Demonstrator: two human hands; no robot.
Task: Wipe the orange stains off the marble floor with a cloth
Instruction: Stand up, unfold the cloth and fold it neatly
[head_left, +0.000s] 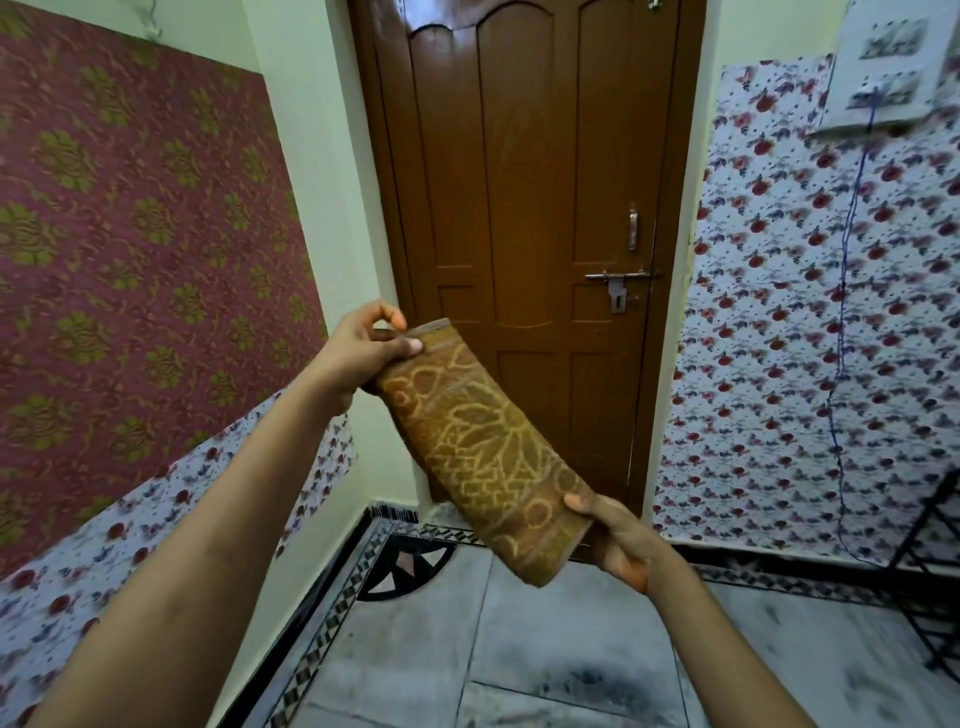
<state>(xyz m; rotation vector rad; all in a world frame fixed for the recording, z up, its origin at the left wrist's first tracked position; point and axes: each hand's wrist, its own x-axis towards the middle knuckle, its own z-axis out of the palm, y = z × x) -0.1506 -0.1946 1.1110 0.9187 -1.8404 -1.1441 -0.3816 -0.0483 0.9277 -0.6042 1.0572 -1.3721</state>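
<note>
I've got the folded brown patterned cloth (483, 452) held up before the door (530, 171), left hand (358, 353) and right hand (618, 535) each pinching an end, wiping not begun — next, down to the marble floor (519, 649).

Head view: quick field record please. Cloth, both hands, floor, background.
cloth: brown patterned cloth, held stretched in the air, tilted, above the floor
left hand: left hand pinches the upper end
right hand: right hand grips the lower end
floor: marble floor, grey smudges; no orange stains visible in this frame
background: closed wooden door, bolt
</note>
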